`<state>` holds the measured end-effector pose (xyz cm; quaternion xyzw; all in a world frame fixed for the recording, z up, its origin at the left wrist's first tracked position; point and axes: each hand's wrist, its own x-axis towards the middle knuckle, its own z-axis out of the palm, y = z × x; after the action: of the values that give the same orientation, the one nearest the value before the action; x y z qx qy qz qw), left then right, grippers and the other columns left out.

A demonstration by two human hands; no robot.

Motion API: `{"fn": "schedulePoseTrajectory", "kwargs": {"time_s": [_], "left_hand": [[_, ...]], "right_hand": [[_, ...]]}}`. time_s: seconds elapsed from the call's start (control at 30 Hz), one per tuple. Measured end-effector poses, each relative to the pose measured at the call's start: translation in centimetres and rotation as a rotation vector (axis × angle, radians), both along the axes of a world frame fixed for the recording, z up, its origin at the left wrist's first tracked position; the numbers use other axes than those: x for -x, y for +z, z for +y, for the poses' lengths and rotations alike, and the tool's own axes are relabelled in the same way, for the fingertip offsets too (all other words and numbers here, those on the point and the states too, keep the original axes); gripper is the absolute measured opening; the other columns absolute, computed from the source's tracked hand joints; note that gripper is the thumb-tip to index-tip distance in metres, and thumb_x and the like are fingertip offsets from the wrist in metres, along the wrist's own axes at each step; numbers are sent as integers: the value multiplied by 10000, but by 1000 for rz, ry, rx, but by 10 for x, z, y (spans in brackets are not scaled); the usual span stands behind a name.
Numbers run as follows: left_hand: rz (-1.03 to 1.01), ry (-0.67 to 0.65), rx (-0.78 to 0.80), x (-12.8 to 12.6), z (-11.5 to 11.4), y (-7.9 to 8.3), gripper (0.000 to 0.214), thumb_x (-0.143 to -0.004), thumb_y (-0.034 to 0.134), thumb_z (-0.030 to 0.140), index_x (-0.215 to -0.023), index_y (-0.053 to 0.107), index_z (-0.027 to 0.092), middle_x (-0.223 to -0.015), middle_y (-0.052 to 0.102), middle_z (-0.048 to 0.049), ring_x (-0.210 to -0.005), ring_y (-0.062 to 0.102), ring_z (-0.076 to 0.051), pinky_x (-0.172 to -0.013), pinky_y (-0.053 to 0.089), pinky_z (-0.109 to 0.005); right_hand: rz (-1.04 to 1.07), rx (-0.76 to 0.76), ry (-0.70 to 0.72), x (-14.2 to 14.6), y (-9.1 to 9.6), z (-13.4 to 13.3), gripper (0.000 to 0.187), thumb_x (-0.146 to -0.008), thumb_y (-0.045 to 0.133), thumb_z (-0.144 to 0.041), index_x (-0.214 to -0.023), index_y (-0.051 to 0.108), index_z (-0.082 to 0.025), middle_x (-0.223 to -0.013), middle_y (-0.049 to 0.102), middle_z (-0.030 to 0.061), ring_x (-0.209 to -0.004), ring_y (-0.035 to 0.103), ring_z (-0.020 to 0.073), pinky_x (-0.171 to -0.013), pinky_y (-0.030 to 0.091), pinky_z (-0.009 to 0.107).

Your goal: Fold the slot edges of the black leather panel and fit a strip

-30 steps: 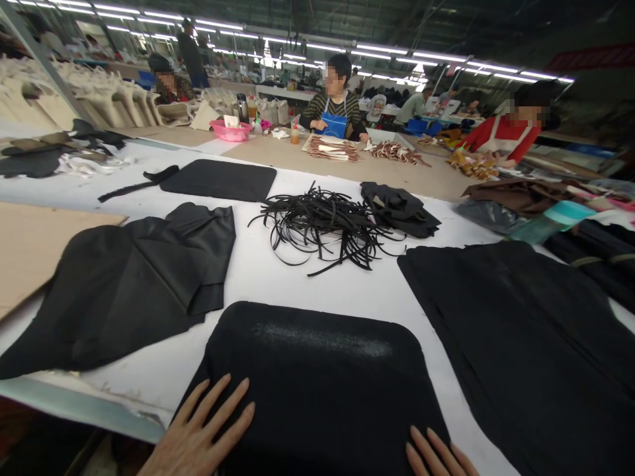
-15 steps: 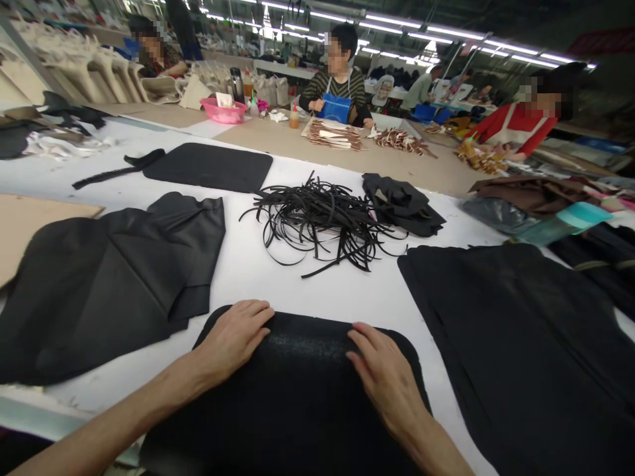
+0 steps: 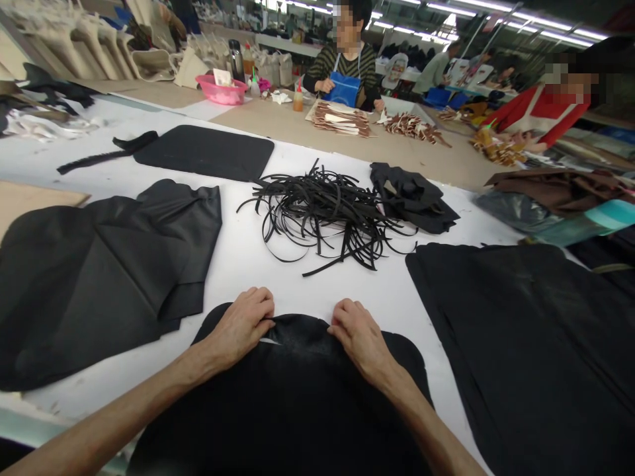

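A black leather-like panel with rounded corners lies before me at the near edge of the table. Along its far edge, my left hand pinches the material between thumb and fingers. My right hand grips the same edge a short way to the right. Between the two hands the edge is raised and bowed, and a thin pale gap shows beside my left thumb. Beyond the hands lies a tangled pile of narrow black strips.
Creased black sheets lie on the left, a stack of black panels on the right. Farther off are another black panel, a crumpled black piece and a pink basket. Co-workers sit across the table, one in a blue apron.
My fingers have gone from resting on the panel to pinching its far edge, which now bows upward. My right hand has moved slightly left, and the view has tilted down a little.
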<state>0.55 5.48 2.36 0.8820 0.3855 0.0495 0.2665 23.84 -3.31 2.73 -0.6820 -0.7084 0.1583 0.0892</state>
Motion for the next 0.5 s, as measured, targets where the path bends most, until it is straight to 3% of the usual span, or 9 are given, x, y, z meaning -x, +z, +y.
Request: {"fn": "schedulePoseTrajectory", "kwargs": {"time_s": [0.2, 0.37, 0.5], "left_hand": [[-22, 37, 44, 0, 0, 0, 110, -825, 401, 175, -720, 410, 209, -776, 500, -5, -738, 479, -177, -663, 365, -289], [-25, 60, 126, 9, 8, 1, 78, -834, 442, 277, -833, 490, 215, -774, 575, 3, -729, 537, -186, -656, 380, -279], [-105, 104, 294, 17, 20, -1, 234, -806, 515, 367, -991, 543, 226, -906, 637, 4, -859, 575, -201, -768, 397, -266]], "right_hand": [[-239, -47, -19, 8, -3, 4, 147, -924, 423, -175, -818, 525, -167, -829, 578, 50, -766, 524, 200, -696, 359, 310], [16, 95, -93, -14, 7, -3, 158, -942, 424, -297, -1028, 520, -206, -850, 634, 13, -761, 583, 171, -673, 369, 266], [159, 173, -163, -51, 18, -23, 172, -856, 552, -359, -965, 568, -226, -853, 641, 8, -809, 579, 180, -705, 378, 266]]}}
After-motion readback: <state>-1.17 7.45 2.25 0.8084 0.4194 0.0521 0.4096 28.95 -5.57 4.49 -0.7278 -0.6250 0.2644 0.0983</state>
